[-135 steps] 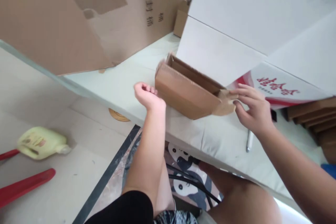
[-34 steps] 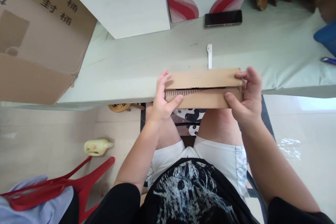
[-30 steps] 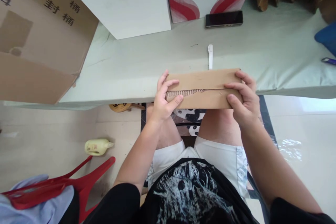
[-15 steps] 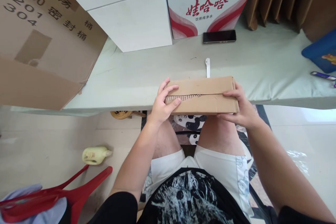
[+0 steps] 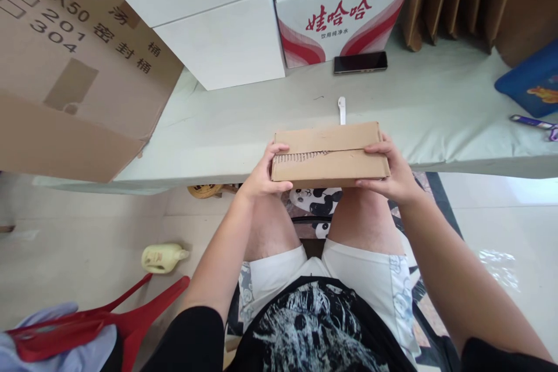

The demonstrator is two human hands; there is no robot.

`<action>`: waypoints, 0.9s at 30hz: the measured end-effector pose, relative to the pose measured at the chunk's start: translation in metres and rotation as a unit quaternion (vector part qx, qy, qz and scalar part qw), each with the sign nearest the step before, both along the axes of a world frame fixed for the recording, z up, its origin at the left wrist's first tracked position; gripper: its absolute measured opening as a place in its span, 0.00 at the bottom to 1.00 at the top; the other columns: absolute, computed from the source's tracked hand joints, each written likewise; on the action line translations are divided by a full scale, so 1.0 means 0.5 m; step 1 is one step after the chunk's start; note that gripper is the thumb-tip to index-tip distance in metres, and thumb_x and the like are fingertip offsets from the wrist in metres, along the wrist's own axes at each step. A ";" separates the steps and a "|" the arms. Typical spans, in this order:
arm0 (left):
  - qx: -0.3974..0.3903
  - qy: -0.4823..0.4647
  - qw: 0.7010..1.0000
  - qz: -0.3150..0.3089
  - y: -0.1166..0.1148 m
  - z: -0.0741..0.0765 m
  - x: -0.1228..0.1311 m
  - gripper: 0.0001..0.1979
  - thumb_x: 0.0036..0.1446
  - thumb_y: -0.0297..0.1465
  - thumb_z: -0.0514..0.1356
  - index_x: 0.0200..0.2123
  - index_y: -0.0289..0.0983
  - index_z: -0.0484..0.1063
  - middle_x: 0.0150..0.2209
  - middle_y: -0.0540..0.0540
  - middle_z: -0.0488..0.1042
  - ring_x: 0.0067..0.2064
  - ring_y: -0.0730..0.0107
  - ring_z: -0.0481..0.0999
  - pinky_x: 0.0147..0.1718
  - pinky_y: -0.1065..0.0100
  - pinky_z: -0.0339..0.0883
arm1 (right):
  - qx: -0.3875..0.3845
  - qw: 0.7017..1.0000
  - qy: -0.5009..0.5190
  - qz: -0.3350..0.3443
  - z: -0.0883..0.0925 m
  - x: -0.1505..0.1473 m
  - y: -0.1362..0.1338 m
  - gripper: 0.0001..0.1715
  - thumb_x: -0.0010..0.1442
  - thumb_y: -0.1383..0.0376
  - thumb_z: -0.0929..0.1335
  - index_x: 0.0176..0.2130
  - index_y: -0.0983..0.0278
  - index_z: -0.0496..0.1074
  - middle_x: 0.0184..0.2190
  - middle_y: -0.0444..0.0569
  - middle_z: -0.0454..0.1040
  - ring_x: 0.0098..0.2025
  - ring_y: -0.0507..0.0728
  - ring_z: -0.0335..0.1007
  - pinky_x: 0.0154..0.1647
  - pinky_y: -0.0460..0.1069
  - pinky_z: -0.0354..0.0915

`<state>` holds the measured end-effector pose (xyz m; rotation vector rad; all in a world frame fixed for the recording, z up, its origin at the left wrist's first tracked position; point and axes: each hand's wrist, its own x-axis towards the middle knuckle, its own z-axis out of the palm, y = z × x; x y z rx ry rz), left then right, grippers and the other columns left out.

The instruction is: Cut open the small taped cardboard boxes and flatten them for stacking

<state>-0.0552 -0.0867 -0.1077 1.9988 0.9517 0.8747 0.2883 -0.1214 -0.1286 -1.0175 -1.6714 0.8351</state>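
Head view, looking down over a seated person's lap: both hands are holding a small flat cardboard box [image 5: 330, 152] at the near edge of a pale counter [image 5: 436, 110]. The left hand [image 5: 263, 174] is wrapping the box's left end, thumb resting on top beside a strip of exposed corrugation. The right hand [image 5: 391, 170] is clasping the right end, fingers laid along the top. The box's two top flaps are meeting along a seam, so the closing step appears to be in hand; pressing the flaps flat and keeping them shut would call for steady pressure from both sides, and probably something to seal the seam.

Just behind the box, a small white tool [image 5: 342, 109], possibly a cutter, is lying on the counter. Farther back, a dark phone [image 5: 360, 62] is lying before a red-and-white carton [image 5: 344, 11], with plain white cartons [image 5: 209, 11] beside it. A large brown carton [image 5: 65, 70] is filling the far left corner. Flattened cardboard sheets [image 5: 457, 0] are leaning at the far right, near a blue object [image 5: 532, 81] and a purple pen [image 5: 529, 122] at the right edge. Nothing is crowding the hands. On the floor, a yellow bottle [image 5: 163, 257] and a red chair [image 5: 87, 325] are sitting to the left.
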 end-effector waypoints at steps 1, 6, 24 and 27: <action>-0.002 0.001 1.000 -0.005 0.002 -0.004 -0.001 0.43 0.44 0.60 0.70 0.59 0.49 0.64 0.67 0.35 0.61 0.67 0.42 0.66 0.62 0.43 0.68 | -0.001 1.000 0.004 -0.002 -0.002 -0.001 0.001 0.39 0.43 0.48 0.81 0.49 0.54 0.67 0.68 0.53 0.58 0.72 0.71 0.55 0.70 0.73 0.57; -0.018 -0.025 0.999 0.008 0.005 -0.007 0.005 0.43 0.42 0.54 0.75 0.58 0.47 0.64 0.58 0.38 0.64 0.59 0.48 0.71 0.57 0.48 0.69 | 0.021 1.000 0.015 -0.006 -0.008 -0.006 0.004 0.38 0.45 0.46 0.80 0.49 0.53 0.66 0.66 0.53 0.60 0.70 0.73 0.58 0.68 0.73 0.60; -0.476 -0.231 0.800 0.284 0.012 0.082 -0.012 0.29 0.39 0.52 0.72 0.39 0.38 0.76 0.32 0.42 0.81 0.33 0.55 0.81 0.30 0.60 0.76 | -0.049 0.999 -0.003 0.021 -0.018 -0.045 -0.042 0.61 0.53 0.41 0.75 0.73 0.52 0.48 0.77 0.54 0.44 0.79 0.71 0.39 0.76 0.71 0.50; -0.456 -0.247 0.807 0.284 0.003 0.086 -0.002 0.31 0.45 0.55 0.68 0.43 0.38 0.76 0.36 0.40 0.82 0.41 0.49 0.83 0.37 0.57 0.79 | -0.089 0.996 0.013 0.020 0.003 -0.060 -0.042 0.61 0.56 0.42 0.74 0.74 0.54 0.45 0.75 0.56 0.51 0.76 0.71 0.51 0.71 0.69 0.63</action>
